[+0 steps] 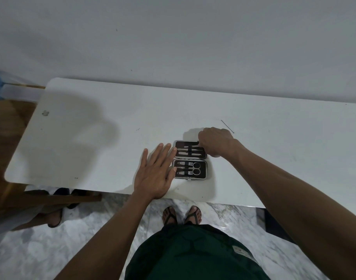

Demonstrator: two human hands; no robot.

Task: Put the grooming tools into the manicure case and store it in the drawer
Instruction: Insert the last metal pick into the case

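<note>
The manicure case (190, 159) lies open flat on the white table (92, 138), dark lining up. Its near half holds scissors (193, 168) and clippers under a strap. Its far half holds several slim metal tools (190, 150). My left hand (155, 172) lies flat on the table, fingers spread, fingertips touching the case's left edge. My right hand (216, 141) is curled at the far half's right end, fingers pinched around a slim tool there; the fingertips are hidden. A thin metal stick (227, 126) lies loose on the table behind my right hand.
A wall runs right behind the table. A wooden chair (51, 198) and another person's sandalled foot (52, 218) are at the left under the table edge. My own feet stand on the marble floor (92, 229). No drawer is in view.
</note>
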